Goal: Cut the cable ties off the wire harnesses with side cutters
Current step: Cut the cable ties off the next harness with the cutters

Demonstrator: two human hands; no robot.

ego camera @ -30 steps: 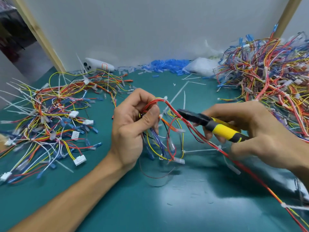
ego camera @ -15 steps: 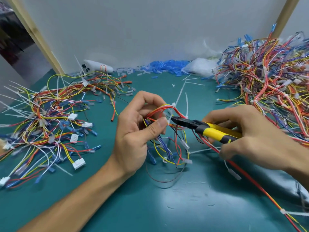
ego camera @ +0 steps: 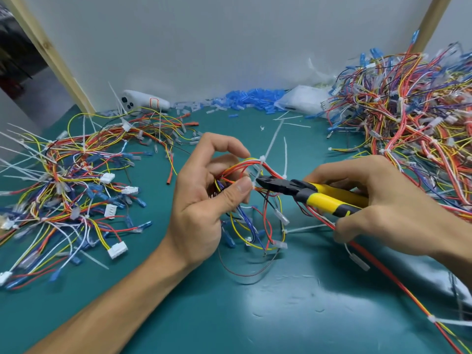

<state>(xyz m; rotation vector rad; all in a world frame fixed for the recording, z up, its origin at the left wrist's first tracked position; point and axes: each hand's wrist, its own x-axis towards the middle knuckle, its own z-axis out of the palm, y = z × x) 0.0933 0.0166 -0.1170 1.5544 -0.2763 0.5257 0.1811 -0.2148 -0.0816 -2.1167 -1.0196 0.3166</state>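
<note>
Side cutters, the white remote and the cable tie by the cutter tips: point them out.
side cutters (ego camera: 321, 200): head view, yellow handle.
white remote (ego camera: 146, 102): head view, middle of body.
cable tie (ego camera: 262, 158): head view, its locking head.

We are seeing yellow-and-black side cutters (ego camera: 329, 198); a red, orange, yellow and blue harness (ego camera: 244, 165); a white cable tie (ego camera: 262, 158); a teal mat (ego camera: 178, 315)

The right hand (ego camera: 390, 203) has moved the side cutters (ego camera: 301, 190) left toward frame centre. The cutter tip now sits just beside the left hand (ego camera: 204, 200) thumb, directly below the cable tie (ego camera: 262, 158) on the wire bundle (ego camera: 242, 164).
</note>
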